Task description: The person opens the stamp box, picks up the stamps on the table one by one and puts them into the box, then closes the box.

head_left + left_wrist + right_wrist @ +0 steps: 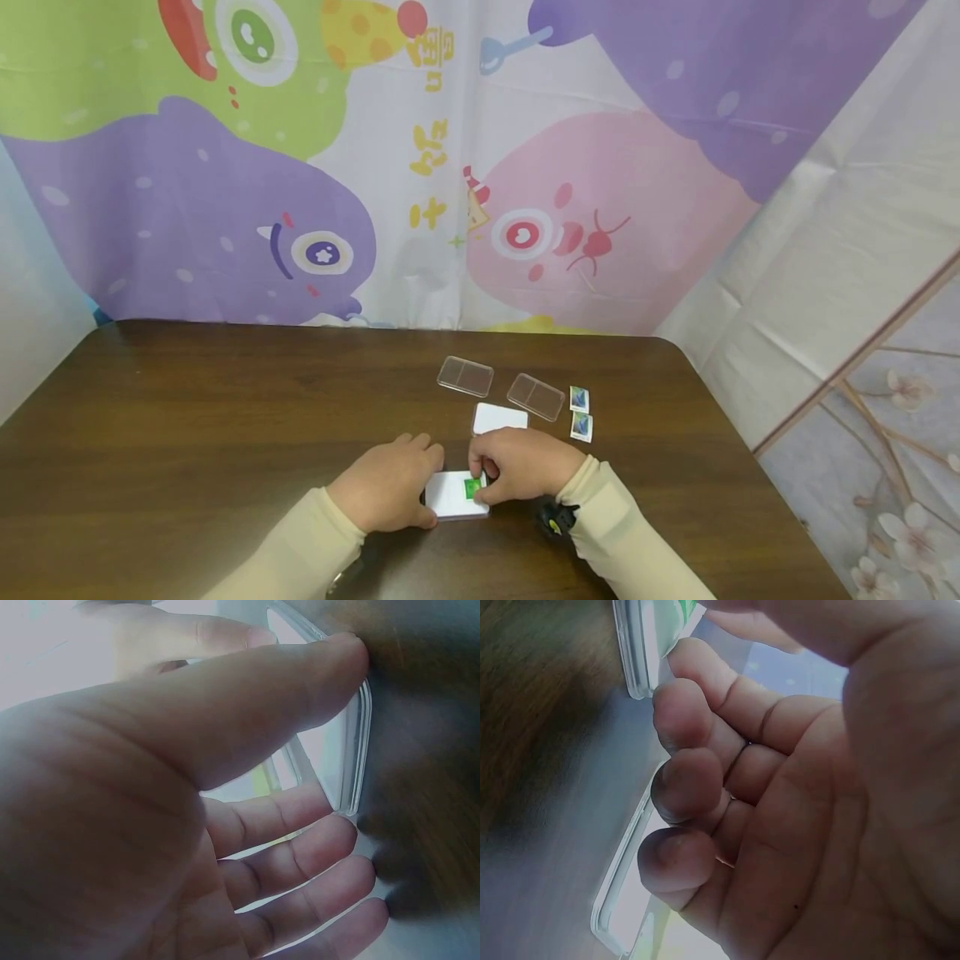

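Note:
In the head view a white card in a clear, flat plastic case lies on the table near the front. My left hand holds its left end, thumb on the near edge and fingers at the far edge. The case's clear rim shows beside that thumb in the left wrist view. With thumb and index finger, my right hand pinches a small green stamp-like picture over the card's right end. Its other fingers are curled in the right wrist view, where part of the green picture shows.
Just beyond my right hand lies another white card in a case, partly covered by the hand. Two clear plastic covers rest farther back. Two small stamp-like pictures lie to their right. A printed curtain hangs behind the brown table.

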`<state>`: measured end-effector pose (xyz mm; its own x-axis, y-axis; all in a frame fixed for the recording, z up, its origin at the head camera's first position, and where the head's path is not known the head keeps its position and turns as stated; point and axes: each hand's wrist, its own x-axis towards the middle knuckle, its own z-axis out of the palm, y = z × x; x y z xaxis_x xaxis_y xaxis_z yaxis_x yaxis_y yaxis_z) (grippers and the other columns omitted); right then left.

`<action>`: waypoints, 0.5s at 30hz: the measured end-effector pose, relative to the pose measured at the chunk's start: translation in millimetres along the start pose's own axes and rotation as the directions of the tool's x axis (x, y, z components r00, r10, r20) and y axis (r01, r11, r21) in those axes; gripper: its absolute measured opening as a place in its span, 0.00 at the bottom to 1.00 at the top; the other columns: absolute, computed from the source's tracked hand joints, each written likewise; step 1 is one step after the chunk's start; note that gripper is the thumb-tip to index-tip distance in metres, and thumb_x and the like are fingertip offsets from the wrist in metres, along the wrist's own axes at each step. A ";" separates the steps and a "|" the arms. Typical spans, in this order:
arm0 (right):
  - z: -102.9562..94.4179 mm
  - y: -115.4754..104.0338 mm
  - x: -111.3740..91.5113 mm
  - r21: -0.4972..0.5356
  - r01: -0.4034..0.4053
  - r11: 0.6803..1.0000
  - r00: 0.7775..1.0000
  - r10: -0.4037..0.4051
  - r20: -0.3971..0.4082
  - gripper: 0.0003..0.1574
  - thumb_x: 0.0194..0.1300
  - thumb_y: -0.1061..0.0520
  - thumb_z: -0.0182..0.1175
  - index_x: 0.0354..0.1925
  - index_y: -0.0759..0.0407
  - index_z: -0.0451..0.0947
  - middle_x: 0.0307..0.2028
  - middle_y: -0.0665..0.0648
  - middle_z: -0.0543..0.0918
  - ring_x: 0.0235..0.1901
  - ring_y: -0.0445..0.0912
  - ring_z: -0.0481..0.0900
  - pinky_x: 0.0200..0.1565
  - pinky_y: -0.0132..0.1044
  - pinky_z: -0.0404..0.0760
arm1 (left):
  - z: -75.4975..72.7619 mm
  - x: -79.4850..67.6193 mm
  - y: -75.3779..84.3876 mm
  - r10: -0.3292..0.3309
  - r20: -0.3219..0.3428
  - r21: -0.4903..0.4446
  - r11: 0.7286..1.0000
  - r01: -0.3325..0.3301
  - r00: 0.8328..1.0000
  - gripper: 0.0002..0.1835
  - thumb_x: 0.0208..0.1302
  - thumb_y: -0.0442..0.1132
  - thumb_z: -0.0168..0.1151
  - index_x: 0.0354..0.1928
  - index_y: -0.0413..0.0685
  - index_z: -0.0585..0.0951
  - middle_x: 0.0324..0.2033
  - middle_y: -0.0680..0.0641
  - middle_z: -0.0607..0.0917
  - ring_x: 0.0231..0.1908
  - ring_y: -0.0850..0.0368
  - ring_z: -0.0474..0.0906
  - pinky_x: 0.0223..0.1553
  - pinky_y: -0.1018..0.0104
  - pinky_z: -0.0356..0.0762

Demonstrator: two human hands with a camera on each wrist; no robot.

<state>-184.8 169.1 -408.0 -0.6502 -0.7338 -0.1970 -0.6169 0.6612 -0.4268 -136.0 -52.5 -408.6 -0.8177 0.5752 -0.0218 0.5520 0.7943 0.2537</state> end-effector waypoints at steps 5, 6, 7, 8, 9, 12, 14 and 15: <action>0.9 0.4 0.5 0.001 -0.007 1.000 1.000 0.007 0.006 0.13 0.60 0.54 0.75 0.33 0.48 0.78 0.24 0.45 0.75 0.25 0.34 0.68 0.30 0.30 0.70 | -1.2 0.1 1.1 -0.013 0.018 -0.003 1.000 0.013 1.000 0.30 0.44 0.51 0.85 0.42 0.42 0.80 0.40 0.46 0.81 0.39 0.51 0.76 0.39 0.54 0.81; 1.0 0.4 0.7 0.003 -0.007 1.000 1.000 0.007 0.008 0.13 0.60 0.54 0.75 0.33 0.48 0.78 0.24 0.44 0.74 0.25 0.34 0.68 0.30 0.30 0.70 | -1.2 0.1 1.2 -0.015 0.019 -0.005 1.000 0.015 1.000 0.30 0.44 0.51 0.85 0.42 0.42 0.80 0.41 0.46 0.81 0.39 0.51 0.76 0.39 0.54 0.81; 1.1 0.4 0.9 0.005 -0.005 1.000 1.000 0.005 0.010 0.13 0.60 0.53 0.75 0.33 0.47 0.78 0.24 0.43 0.73 0.25 0.34 0.68 0.30 0.29 0.70 | -1.0 0.2 1.1 -0.014 0.020 -0.005 1.000 0.015 1.000 0.30 0.44 0.51 0.85 0.42 0.42 0.80 0.41 0.46 0.81 0.39 0.51 0.76 0.39 0.54 0.81; 1.0 0.2 1.0 0.008 -0.003 1.000 1.000 0.003 0.012 0.13 0.60 0.53 0.75 0.33 0.47 0.78 0.23 0.43 0.73 0.24 0.34 0.68 0.30 0.29 0.69 | -0.5 0.4 0.9 -0.014 0.021 -0.006 1.000 0.015 1.000 0.30 0.44 0.51 0.85 0.42 0.42 0.80 0.41 0.46 0.81 0.39 0.51 0.76 0.39 0.54 0.81; 1.0 0.1 1.1 0.011 0.000 1.000 1.000 0.000 0.014 0.13 0.60 0.53 0.76 0.33 0.48 0.78 0.23 0.42 0.72 0.24 0.34 0.68 0.30 0.29 0.69 | -0.2 0.5 0.6 -0.014 0.022 -0.003 1.000 0.014 1.000 0.30 0.44 0.51 0.85 0.42 0.43 0.80 0.41 0.46 0.81 0.40 0.51 0.76 0.39 0.54 0.81; 0.8 -0.4 1.2 0.024 0.006 1.000 1.000 -0.006 0.018 0.13 0.61 0.53 0.76 0.33 0.48 0.78 0.23 0.42 0.72 0.24 0.33 0.68 0.30 0.29 0.69 | 0.9 1.1 0.0 -0.014 0.022 0.005 1.000 0.014 1.000 0.29 0.45 0.52 0.85 0.42 0.43 0.80 0.41 0.46 0.80 0.40 0.50 0.76 0.39 0.54 0.81; 0.7 -0.6 1.0 0.031 0.005 0.999 1.000 -0.006 0.019 0.13 0.60 0.54 0.76 0.33 0.48 0.78 0.23 0.42 0.72 0.24 0.33 0.68 0.30 0.29 0.69 | 1.3 1.3 -0.2 -0.013 0.021 0.010 1.000 0.013 1.000 0.30 0.45 0.52 0.85 0.42 0.43 0.80 0.40 0.46 0.80 0.40 0.50 0.77 0.39 0.54 0.81; 0.7 -0.6 1.0 0.035 0.003 0.999 1.000 -0.004 0.020 0.13 0.60 0.54 0.76 0.33 0.49 0.78 0.23 0.42 0.72 0.24 0.33 0.68 0.30 0.29 0.69 | 1.1 1.2 -0.1 -0.011 0.018 0.013 1.000 0.011 1.000 0.30 0.45 0.52 0.85 0.42 0.43 0.80 0.40 0.46 0.80 0.40 0.50 0.77 0.39 0.54 0.81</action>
<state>-184.8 167.9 -408.5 -0.6387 -0.7394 -0.2129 -0.6031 0.6529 -0.4582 -136.9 -51.7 -409.7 -0.8206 0.5700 -0.0420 0.5454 0.8028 0.2409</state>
